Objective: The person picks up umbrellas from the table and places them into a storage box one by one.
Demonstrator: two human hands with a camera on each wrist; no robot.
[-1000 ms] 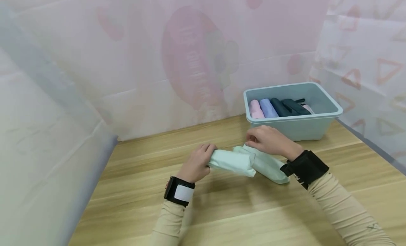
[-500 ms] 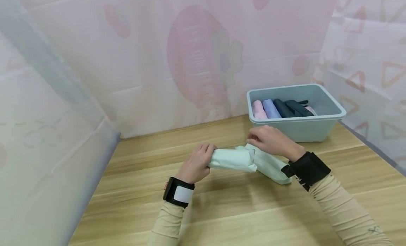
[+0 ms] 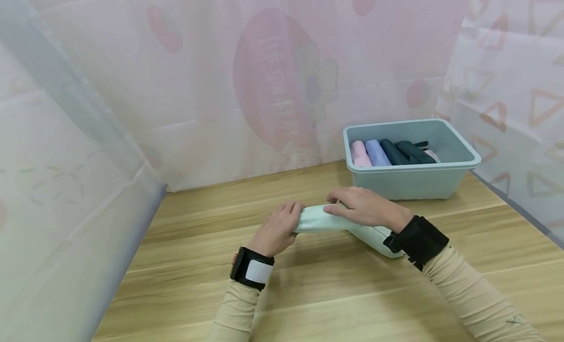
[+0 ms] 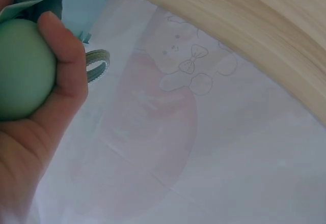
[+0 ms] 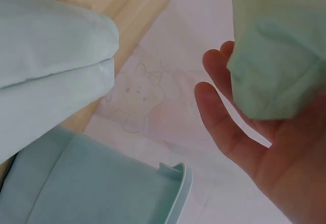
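Observation:
A mint-green cloth [image 3: 315,220], folded into a long roll, lies on the wooden table [image 3: 308,293]. My left hand [image 3: 281,225] grips its left end, fingers curled round the roll [image 4: 20,66]. Over the middle of the cloth my right hand [image 3: 359,208] rests on top, fingers nearly straight and pointing left. In the right wrist view a fold of the cloth [image 5: 280,46] sits against that palm [image 5: 265,152]. The cloth's other end [image 3: 374,235] sticks out under my right wrist.
A pale blue plastic bin [image 3: 414,166] stands at the back right, close behind my right hand. It holds a pink roll [image 3: 360,155], a blue roll [image 3: 376,153] and dark rolls [image 3: 398,152]. Patterned sheeting walls the table at the back and on both sides.
My right hand has moved left and down, laying the cloth's folded flap over the roll and resting on top. The left hand has kept its grip on the left end.

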